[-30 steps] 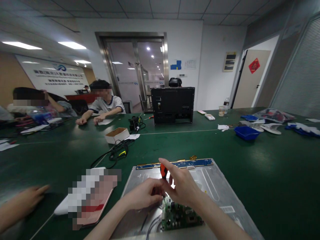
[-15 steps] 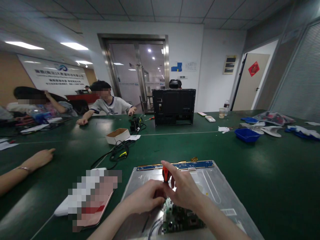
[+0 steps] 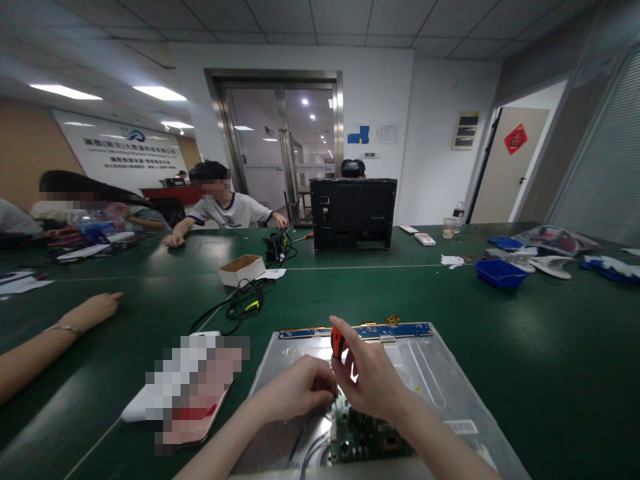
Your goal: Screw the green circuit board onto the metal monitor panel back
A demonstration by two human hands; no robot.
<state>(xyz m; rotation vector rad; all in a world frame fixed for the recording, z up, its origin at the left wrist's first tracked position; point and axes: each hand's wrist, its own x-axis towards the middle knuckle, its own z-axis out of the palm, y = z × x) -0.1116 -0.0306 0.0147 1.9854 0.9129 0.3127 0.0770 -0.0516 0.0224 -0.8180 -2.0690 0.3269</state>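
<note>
A silver metal panel (image 3: 440,373) lies face down on the green table in front of me, with a blue strip board (image 3: 400,329) along its far edge and a green circuit board (image 3: 365,437) near me. My right hand (image 3: 373,380) is closed round an orange-and-black screwdriver (image 3: 337,343), held upright over the circuit board. My left hand (image 3: 297,390) is pinched beside the screwdriver's lower end, fingers curled; what it holds is hidden.
A pixelated flat object (image 3: 193,387) lies left of the panel. Another person's arm (image 3: 60,337) rests on the table at left. Black cables (image 3: 243,300), a small cardboard box (image 3: 243,270), a black monitor back (image 3: 353,213) and a blue tray (image 3: 500,273) stand farther off. People sit at the far left.
My view has shifted slightly right and up. The neighbour's arm at left has stretched further onto the table. My hands stay on the screwdriver over the circuit board.
</note>
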